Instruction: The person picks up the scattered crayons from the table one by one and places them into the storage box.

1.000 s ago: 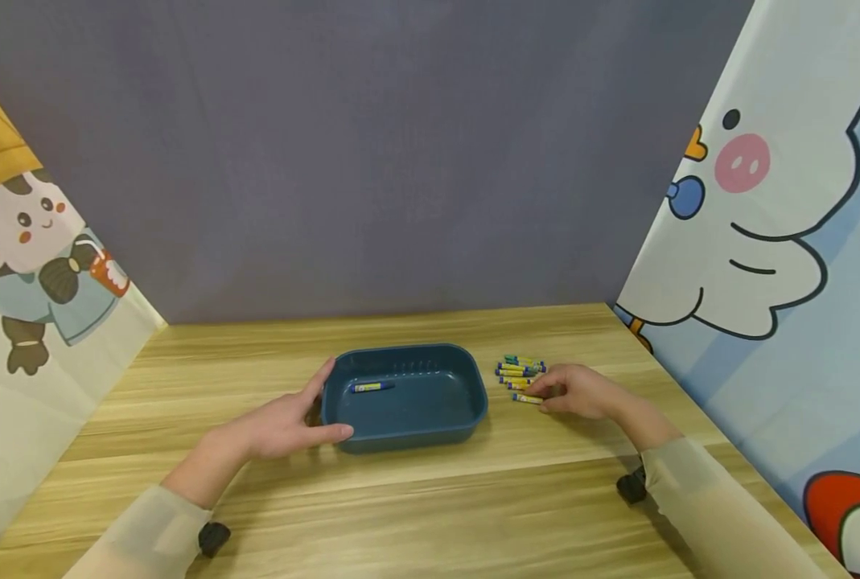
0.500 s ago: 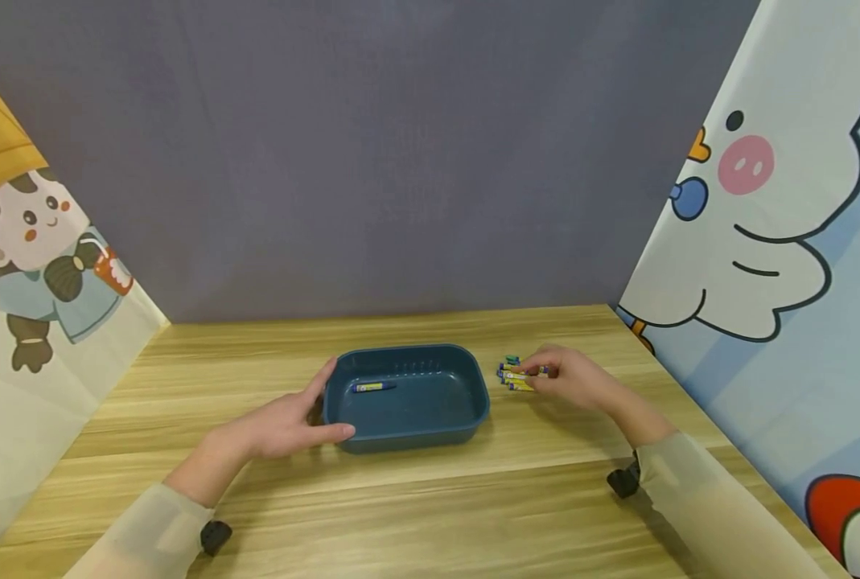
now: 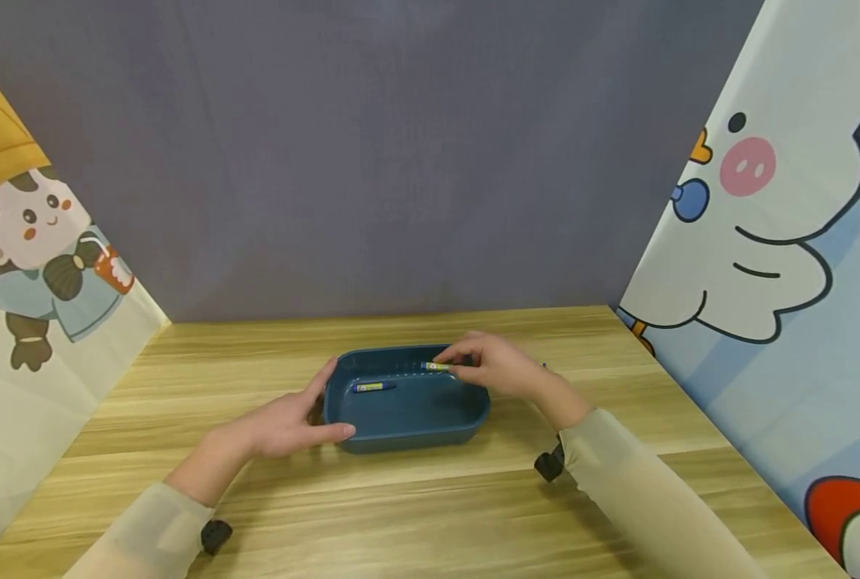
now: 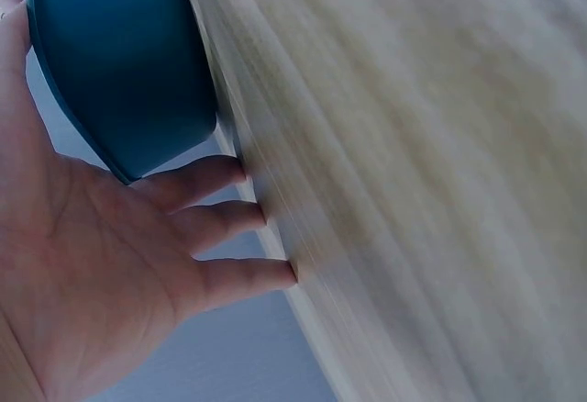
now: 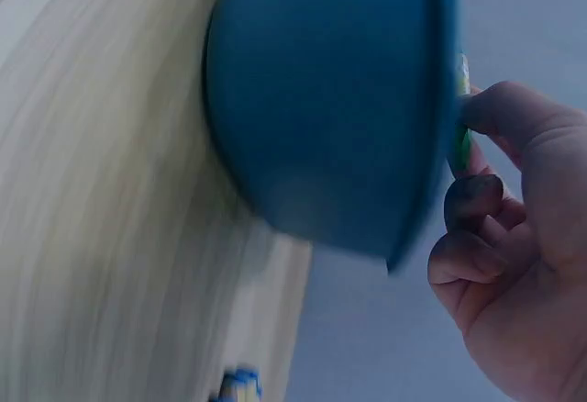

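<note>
A dark blue rectangular basin (image 3: 415, 414) sits on the wooden table. My left hand (image 3: 277, 426) rests against its left end, fingers spread and straight, thumb on the near rim; in the left wrist view three fingertips touch the table beside the basin (image 4: 119, 53). Over the basin's far right part, my right hand (image 3: 498, 366) pinches a small yellow-labelled crayon (image 3: 435, 367) between thumb and forefinger. Its green end shows in the right wrist view, where the crayon (image 5: 462, 150) is above the rim. Another crayon (image 3: 373, 387), blue with a yellow label, lies inside the basin at left.
The other crayons are mostly hidden behind my right hand and wrist; a few blurred ends (image 5: 240, 384) show on the table right of the basin. A grey backdrop (image 3: 401, 161) stands behind the table, with cartoon-printed panels on both sides.
My right hand has picked up a crayon from the group on the right and moved left with it over the basin. The left hand and basin have stayed in place.
</note>
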The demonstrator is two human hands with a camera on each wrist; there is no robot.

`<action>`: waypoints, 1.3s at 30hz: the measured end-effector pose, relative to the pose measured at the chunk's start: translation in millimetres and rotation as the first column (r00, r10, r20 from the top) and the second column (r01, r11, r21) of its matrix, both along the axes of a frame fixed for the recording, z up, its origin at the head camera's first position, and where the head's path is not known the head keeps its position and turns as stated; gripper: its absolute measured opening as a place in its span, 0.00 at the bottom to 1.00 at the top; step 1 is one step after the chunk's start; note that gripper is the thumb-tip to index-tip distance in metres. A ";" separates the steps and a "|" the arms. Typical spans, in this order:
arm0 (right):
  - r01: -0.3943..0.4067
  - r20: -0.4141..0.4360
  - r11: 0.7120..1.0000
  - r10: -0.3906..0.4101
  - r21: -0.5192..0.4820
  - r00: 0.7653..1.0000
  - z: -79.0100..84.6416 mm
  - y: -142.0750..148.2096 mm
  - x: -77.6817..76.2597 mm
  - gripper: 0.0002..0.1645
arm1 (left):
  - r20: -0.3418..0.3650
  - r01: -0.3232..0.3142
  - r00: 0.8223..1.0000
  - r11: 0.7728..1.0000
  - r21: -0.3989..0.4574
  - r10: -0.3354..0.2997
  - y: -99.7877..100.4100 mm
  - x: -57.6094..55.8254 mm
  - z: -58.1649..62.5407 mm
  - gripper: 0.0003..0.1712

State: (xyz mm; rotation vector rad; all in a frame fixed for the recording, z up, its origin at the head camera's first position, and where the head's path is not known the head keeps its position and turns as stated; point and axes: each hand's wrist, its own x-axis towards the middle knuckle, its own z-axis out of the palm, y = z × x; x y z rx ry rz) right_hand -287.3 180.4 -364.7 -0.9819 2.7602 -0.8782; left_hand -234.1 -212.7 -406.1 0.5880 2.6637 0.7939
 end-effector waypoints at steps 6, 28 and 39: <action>-0.052 -0.003 0.998 0.052 0.024 0.999 -12.1 -40.6 -8.8 0.16 | -0.002 0.001 1.000 1.000 -0.004 -0.001 0.5 -0.4 1.0 0.71; -0.065 -0.059 0.981 0.077 0.183 0.995 -43.9 -114.8 -19.5 0.16 | 0.048 0.014 0.999 1.000 0.003 -0.014 -2.4 0.8 5.4 0.70; -0.074 -0.082 0.967 0.096 0.244 0.992 -49.3 -114.2 -21.4 0.16 | 0.040 0.021 0.999 1.000 -0.005 -0.021 -1.5 -0.8 2.3 0.70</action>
